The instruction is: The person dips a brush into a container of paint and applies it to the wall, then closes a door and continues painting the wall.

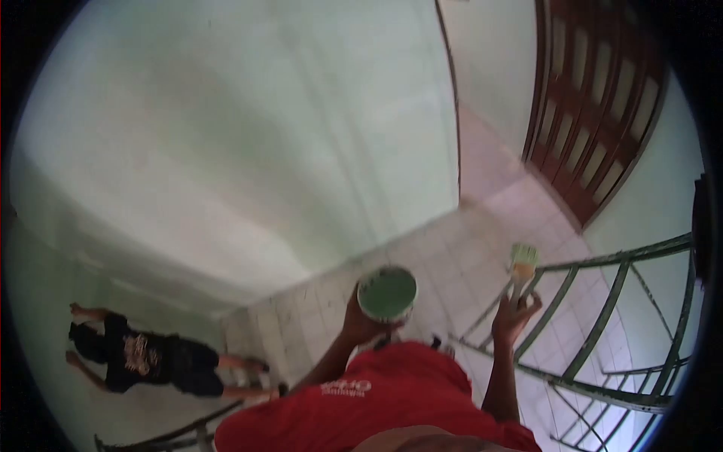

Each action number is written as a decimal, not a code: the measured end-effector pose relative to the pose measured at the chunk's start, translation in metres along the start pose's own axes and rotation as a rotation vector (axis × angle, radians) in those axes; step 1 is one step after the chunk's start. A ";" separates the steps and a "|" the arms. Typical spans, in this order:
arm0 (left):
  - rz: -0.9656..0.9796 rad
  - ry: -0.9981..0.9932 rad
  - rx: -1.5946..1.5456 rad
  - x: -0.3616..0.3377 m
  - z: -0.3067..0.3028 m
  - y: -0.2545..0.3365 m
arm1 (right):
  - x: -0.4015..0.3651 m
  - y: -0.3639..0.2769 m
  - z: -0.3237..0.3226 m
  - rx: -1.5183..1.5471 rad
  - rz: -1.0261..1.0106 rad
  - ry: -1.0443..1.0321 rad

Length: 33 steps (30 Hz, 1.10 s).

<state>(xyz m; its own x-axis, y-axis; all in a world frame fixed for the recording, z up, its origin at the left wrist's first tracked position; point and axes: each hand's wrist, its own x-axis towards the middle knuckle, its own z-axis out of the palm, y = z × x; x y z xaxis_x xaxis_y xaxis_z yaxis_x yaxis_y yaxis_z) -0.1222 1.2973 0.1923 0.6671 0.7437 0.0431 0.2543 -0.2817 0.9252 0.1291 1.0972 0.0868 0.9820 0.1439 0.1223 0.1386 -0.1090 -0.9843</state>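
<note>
My left hand (361, 322) is closed around the side and underside of a round tub of green paint (388, 295), held in front of my red shirt. The paint's surface faces up toward me. Off to the right, my right hand (514, 316) grips a paintbrush (520, 275) by its handle, bristles pointing up and away from me. Green paint covers the bristles. The brush is apart from the tub, close to a green metal ladder (576, 324).
A pale green wall (263, 135) fills the upper left. Another person (151, 354) in dark clothes stands at lower left, arms raised. The tiled floor (429, 245) lies below. A brown door (595, 98) is at upper right, and a dark metal frame (177, 437) at bottom left.
</note>
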 end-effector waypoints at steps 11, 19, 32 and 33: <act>-0.070 0.106 -0.040 -0.026 -0.075 -0.055 | -0.001 -0.061 0.052 0.442 0.302 -0.387; -0.043 0.171 0.046 -0.007 -0.148 -0.101 | -0.048 -0.109 0.131 0.281 0.249 -0.671; 0.018 0.112 0.078 0.025 -0.215 -0.137 | -0.069 -0.150 0.173 -0.431 -0.269 -0.295; 0.027 0.124 0.055 0.027 -0.212 -0.137 | -0.065 -0.148 0.171 -0.362 -0.260 -0.218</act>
<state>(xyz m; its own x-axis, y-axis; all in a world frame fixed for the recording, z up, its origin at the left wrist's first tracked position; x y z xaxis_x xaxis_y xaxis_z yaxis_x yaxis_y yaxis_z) -0.2874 1.4847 0.1463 0.5836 0.8036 0.1168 0.2779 -0.3328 0.9011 0.0227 1.2718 0.2032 0.8646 0.4098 0.2908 0.4493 -0.3714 -0.8125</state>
